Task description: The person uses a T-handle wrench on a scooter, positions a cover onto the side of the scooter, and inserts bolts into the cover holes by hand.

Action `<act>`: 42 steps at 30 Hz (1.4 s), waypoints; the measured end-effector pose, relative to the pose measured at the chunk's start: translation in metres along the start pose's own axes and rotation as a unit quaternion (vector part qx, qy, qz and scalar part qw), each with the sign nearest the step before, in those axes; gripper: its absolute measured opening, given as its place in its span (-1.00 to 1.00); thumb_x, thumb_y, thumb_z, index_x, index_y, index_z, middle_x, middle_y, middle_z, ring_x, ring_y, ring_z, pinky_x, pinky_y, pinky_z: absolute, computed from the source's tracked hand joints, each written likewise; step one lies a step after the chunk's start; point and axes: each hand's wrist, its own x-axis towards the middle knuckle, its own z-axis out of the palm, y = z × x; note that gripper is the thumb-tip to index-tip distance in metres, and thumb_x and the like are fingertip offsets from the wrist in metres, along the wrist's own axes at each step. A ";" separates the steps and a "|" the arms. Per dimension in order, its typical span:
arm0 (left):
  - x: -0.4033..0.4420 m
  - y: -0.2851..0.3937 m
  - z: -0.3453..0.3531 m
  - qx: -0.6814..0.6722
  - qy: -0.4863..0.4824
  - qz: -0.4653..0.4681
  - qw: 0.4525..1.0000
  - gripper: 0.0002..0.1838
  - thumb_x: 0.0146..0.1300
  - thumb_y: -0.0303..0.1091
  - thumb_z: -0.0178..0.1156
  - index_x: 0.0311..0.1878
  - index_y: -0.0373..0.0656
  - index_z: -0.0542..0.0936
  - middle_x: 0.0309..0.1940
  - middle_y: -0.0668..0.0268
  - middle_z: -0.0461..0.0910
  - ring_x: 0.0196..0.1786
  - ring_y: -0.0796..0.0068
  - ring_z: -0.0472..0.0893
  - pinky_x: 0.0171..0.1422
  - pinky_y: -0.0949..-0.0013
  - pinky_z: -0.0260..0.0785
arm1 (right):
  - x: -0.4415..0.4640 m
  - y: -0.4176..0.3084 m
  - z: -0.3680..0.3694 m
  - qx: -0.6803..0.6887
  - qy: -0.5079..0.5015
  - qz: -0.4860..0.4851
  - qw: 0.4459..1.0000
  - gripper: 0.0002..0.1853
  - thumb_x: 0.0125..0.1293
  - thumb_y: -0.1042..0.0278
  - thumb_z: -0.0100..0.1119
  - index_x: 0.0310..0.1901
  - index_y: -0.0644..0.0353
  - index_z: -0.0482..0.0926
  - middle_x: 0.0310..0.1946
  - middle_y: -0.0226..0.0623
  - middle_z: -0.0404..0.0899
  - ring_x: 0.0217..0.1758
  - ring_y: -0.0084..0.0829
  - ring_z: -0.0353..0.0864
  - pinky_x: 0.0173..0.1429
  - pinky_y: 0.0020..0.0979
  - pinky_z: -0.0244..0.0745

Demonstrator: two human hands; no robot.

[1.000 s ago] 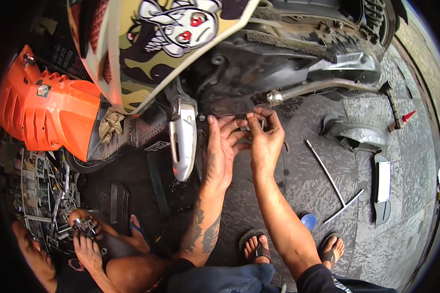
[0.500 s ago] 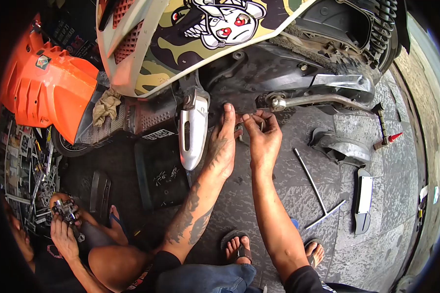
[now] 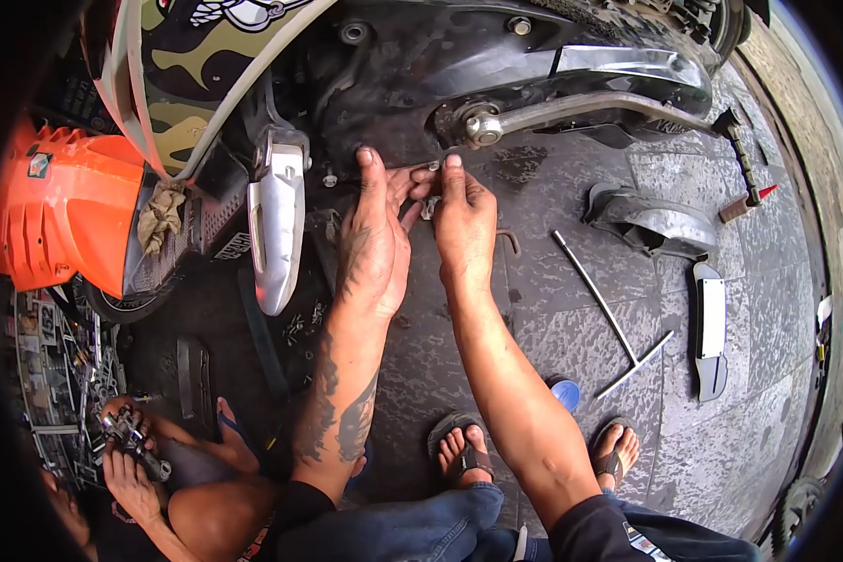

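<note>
The black engine cover (image 3: 384, 108) of a scooter is in front of me, with both hands at its lower edge. My left hand (image 3: 376, 239) is open, palm turned inward, its thumb up against the cover and its fingers stretched toward the other hand. My right hand (image 3: 465, 225) is closed in a pinch at a small bolt (image 3: 433, 167) on that edge; its fingertips are partly hidden. Just above it is the kick-start lever (image 3: 580, 108). Left of my hands hangs a silver folding footrest (image 3: 276, 225). Another bolt (image 3: 329, 181) shows on the cover's lower left.
On the floor to the right lie a T-handle wrench (image 3: 618, 323), a dark curved cover (image 3: 651, 220) and a long plate (image 3: 710, 332). A crumpled rag (image 3: 162, 217) rests on the footboard beside orange bodywork (image 3: 61, 206). At lower left, another person's hand (image 3: 133, 482) holds a metal part (image 3: 136, 440).
The view has shifted closer to the engine cover, so the scooter sits higher and further left in it. Both hands stay at the cover's lower edge, with the bolt now visible between them.
</note>
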 end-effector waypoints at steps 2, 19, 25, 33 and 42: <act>0.000 0.001 0.001 0.007 -0.006 -0.002 1.000 -0.23 0.36 0.35 -0.24 0.05 -0.28 0.48 0.00 0.24 0.50 0.12 0.47 0.40 0.35 0.27 0.05 | -0.004 -0.007 -0.004 -0.028 -0.006 -0.009 1.000 -0.63 0.42 0.15 0.04 -0.35 0.31 0.60 -0.62 -0.29 0.55 -0.54 -0.55 0.48 -0.40 -0.41 0.37; 0.001 0.001 -0.001 0.011 -0.029 0.015 0.999 -0.15 0.38 0.33 -0.27 0.17 -0.46 0.36 0.19 -0.01 0.40 0.31 0.29 0.31 0.45 0.28 0.00 | -0.013 -0.017 -0.001 -0.160 0.004 -0.018 0.987 -0.62 0.45 0.12 -0.10 -0.26 0.34 0.48 -0.48 0.07 0.59 -0.34 0.10 0.62 -0.27 -0.09 0.41; 0.002 0.000 -0.001 0.006 -0.031 0.022 0.999 -0.16 0.38 0.33 -0.28 0.15 -0.43 0.38 0.16 0.03 0.42 0.29 0.30 0.33 0.45 0.28 0.02 | -0.009 -0.013 0.003 -0.089 -0.023 0.025 0.995 -0.64 0.45 0.15 -0.14 -0.18 0.33 0.49 -0.35 0.16 0.60 -0.18 0.13 0.61 -0.12 -0.07 0.41; 0.005 -0.004 -0.002 -0.007 -0.037 0.030 0.999 -0.19 0.37 0.32 -0.26 0.15 -0.39 0.40 0.14 0.06 0.44 0.25 0.35 0.36 0.42 0.30 0.07 | -0.015 -0.020 0.003 -0.143 -0.019 -0.060 0.988 -0.72 0.40 0.22 0.01 -0.18 0.34 0.46 -0.45 -0.17 0.52 -0.34 -0.45 0.46 -0.23 -0.35 0.39; 0.004 -0.009 -0.006 0.010 0.002 0.001 1.000 -0.03 0.27 0.42 -0.16 0.26 -0.48 0.30 0.28 -0.08 0.32 0.43 0.17 0.20 0.51 0.10 -0.14 | -0.098 0.030 -0.081 0.035 0.064 0.145 0.987 -0.39 0.14 0.77 -0.07 0.29 0.27 0.26 -0.04 -0.17 0.41 -0.07 -0.47 0.47 0.00 -0.48 0.46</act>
